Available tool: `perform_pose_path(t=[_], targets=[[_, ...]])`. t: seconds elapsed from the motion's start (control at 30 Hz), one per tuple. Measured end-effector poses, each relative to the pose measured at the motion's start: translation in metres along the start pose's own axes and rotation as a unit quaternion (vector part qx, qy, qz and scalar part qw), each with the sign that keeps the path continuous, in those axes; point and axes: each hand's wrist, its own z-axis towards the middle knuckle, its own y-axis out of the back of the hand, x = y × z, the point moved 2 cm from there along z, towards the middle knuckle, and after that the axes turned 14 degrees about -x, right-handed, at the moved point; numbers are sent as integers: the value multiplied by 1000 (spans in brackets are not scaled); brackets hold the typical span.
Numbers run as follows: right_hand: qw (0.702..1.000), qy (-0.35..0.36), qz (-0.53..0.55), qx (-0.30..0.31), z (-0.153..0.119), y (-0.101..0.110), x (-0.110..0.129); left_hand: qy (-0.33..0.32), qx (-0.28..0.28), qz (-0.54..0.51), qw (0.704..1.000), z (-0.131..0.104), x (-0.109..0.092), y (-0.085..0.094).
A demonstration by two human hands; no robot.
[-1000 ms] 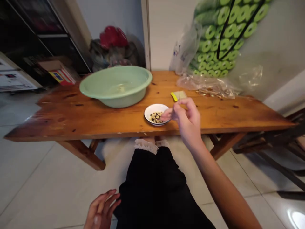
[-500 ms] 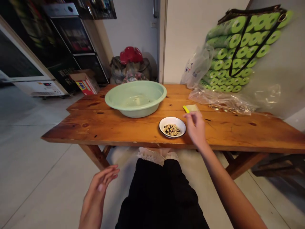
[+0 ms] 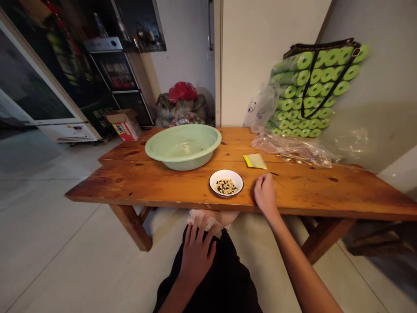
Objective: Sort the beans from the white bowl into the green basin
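My left hand [image 3: 197, 250] lies flat with fingers spread on my black-clad thigh, near the white ruffled hem. My right hand [image 3: 265, 193] rests on the table near its front edge, fingers curled into a loose fist, with nothing showing in it. Just left of that fist sits a white bowl [image 3: 212, 186] with a dark rim, holding a mix of black and pale beads or beans. A small flat packet with a yellow edge [image 3: 256, 161] lies behind the fist, apart from it. Farther left stands a wide pale green basin [image 3: 184, 163].
The wooden table [image 3: 182, 187] spans the view. At its back right, green-wrapped paper rolls [image 3: 306, 93] are stacked, with a dark-strapped bag on top and clear plastic wrap [image 3: 293, 150] in front. A cardboard box [image 3: 125, 126] and several bags [image 3: 182, 102] lie beyond the table.
My right hand has drawn back from the packet and come down on the table as a fist. My left hand has moved from the air onto my thigh. The view has shifted slightly.
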Motion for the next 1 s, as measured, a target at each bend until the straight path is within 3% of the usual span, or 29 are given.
perform_pose_path(t=[0.17, 0.3, 0.43, 0.53, 0.63, 0.77, 0.87, 0.93, 1.0], targets=[[1000, -14, -18, 0, -2, 2, -2, -32, -34, 65, 997, -5, 1, 9], [999, -25, -33, 0, -3, -1, -3, -93, -68, 144, 983, -9, 13, 4], [998, -32, -46, 6, -3, -2, -3, -138, -95, 144, 975, -15, 16, -1], [999, -30, -43, 11, -3, -1, -2, -194, -107, 123, 967, -2, 12, 11], [999, -25, -35, 15, -3, 0, -1, -245, -131, 104, 955, 49, 19, 46], [999, -25, -30, 17, -2, -1, -4, -150, -174, 164, 960, 164, 54, 94], [999, -33, -30, 20, -1, 0, -6, -122, -98, 213, 964, 226, 83, 99], [999, -39, -28, 21, 0, 0, -6, -105, -31, 241, 964, 243, 96, 92], [999, -43, -26, 21, -1, 0, -6, -90, 18, 265, 960, 244, 103, 84]])
